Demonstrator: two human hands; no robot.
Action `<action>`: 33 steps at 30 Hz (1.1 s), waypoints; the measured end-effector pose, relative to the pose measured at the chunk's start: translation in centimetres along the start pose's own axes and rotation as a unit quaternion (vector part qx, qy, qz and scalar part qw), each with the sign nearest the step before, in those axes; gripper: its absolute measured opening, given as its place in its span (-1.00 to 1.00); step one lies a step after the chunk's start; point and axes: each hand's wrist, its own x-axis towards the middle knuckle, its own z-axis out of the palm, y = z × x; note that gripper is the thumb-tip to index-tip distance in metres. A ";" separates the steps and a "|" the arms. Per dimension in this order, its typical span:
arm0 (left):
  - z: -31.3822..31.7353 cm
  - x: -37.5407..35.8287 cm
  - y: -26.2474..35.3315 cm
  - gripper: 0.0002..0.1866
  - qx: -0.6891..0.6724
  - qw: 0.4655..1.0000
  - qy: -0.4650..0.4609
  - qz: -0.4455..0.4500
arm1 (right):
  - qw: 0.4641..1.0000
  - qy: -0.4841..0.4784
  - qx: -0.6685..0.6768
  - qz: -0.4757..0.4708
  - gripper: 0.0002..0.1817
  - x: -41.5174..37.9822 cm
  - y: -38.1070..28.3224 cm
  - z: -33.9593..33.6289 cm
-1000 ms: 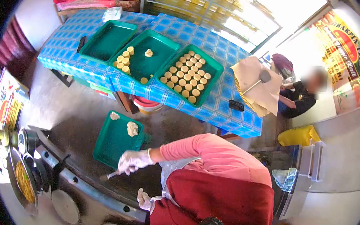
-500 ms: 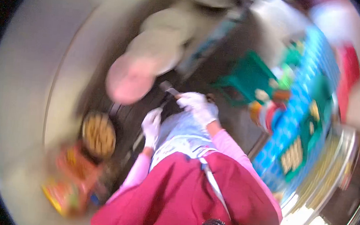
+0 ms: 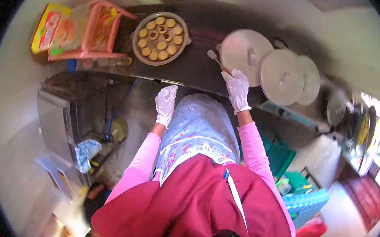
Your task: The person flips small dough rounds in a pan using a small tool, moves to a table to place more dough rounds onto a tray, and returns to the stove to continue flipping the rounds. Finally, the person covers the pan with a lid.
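My right hand (image 3: 237,90), in a thin white glove, grips a small tool with a pale flat head (image 3: 212,55) and a brown handle, pointing up and left over the dark counter (image 3: 199,69). Gloved too, my left hand (image 3: 165,103) is curled near the counter's front edge; what its fingers hold, if anything, is hidden. Beyond it a round two-handled pan (image 3: 186,29) carries round golden cookies (image 3: 172,50), several with dark centres. Right beside the tool lies a large pale round lid (image 3: 241,44) with a knob.
More round lids (image 3: 281,83) overlap along the counter to the right. A pink plastic rack (image 3: 89,33) and a yellow-edged packet (image 3: 48,29) stand at the left. Green plastic stools (image 3: 279,158) and a blue patterned surface (image 3: 307,203) are at lower right.
The view has swung round to face the counter, and the pan and lids show sharply now. My hands have moved farther apart; the tool stays in my right hand.
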 end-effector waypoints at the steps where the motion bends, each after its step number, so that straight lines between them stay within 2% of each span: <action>1: -0.3 0.3 -0.1 -0.81 -0.011 1.000 0.021 0.002 | 0.999 -0.026 -0.012 -0.031 -0.63 1.2 -0.8 1.5; 2: -0.7 0.5 -0.2 -0.80 0.005 0.998 0.029 -0.048 | 0.994 -0.058 -0.069 -0.066 -0.63 2.4 -1.5 3.0; 5: -0.5 1.0 -0.2 -0.80 -0.047 0.994 0.085 -0.059 | 0.983 -0.108 -0.086 -0.122 -0.59 4.8 -2.7 6.9; 7: -1.2 2.1 -0.6 -0.79 -0.027 0.993 0.105 -0.054 | 0.970 -0.146 -0.095 -0.172 -0.62 6.2 -4.2 9.4; 9: -3.2 4.0 -1.7 -0.79 -0.023 0.991 0.125 -0.046 | 0.956 -0.155 -0.126 -0.213 -0.68 7.1 -6.1 13.2; 10: -3.7 4.8 -2.4 -0.79 -0.044 0.985 0.163 -0.039 | 0.945 -0.136 -0.159 -0.252 -0.70 7.4 -6.0 14.6; 12: -5.1 7.3 -3.7 -0.79 -0.070 0.981 0.175 -0.049 | 0.916 -0.090 -0.221 -0.323 -0.72 8.3 -6.1 17.7; 15: -7.6 9.5 -5.0 -0.79 -0.072 0.981 0.170 -0.051 | 0.907 -0.106 -0.266 -0.309 -0.78 8.9 -6.7 19.9; 16: -8.2 10.5 -5.4 -0.79 -0.061 0.982 0.173 -0.036 | 0.875 -0.131 -0.342 -0.315 -0.83 9.1 -6.7 20.2; 17: -8.7 11.5 -5.8 -0.79 -0.048 0.983 0.174 -0.021 | 0.879 -0.131 -0.335 -0.314 -0.81 9.6 -6.7 20.3; 19: -9.2 13.0 -6.5 -0.80 -0.068 0.984 0.158 -0.045 | 0.888 -0.135 -0.321 -0.301 -0.75 9.3 -7.2 20.3; 23: -9.6 15.0 -6.7 -0.79 -0.059 0.991 0.115 -0.043 | 0.881 -0.148 -0.367 -0.261 -0.78 8.5 -7.7 21.0; 26: -9.6 16.1 -7.0 -0.76 -0.067 0.993 0.082 -0.042 | 0.914 -0.112 -0.223 -0.320 -0.73 9.6 -3.7 22.8; 29: -9.0 16.4 -6.9 -0.77 -0.064 0.994 0.086 -0.032 | 0.927 -0.150 -0.265 -0.217 -0.76 9.9 -6.1 22.7; 32: -8.5 16.7 -6.7 -0.80 -0.079 0.991 0.104 -0.031 | 0.915 -0.184 -0.251 -0.258 -0.64 11.5 -5.0 23.3; 33: -8.5 16.7 -6.4 -0.80 -0.084 0.990 0.104 -0.038 | 0.936 -0.209 -0.154 -0.238 -0.66 12.0 -3.8 23.5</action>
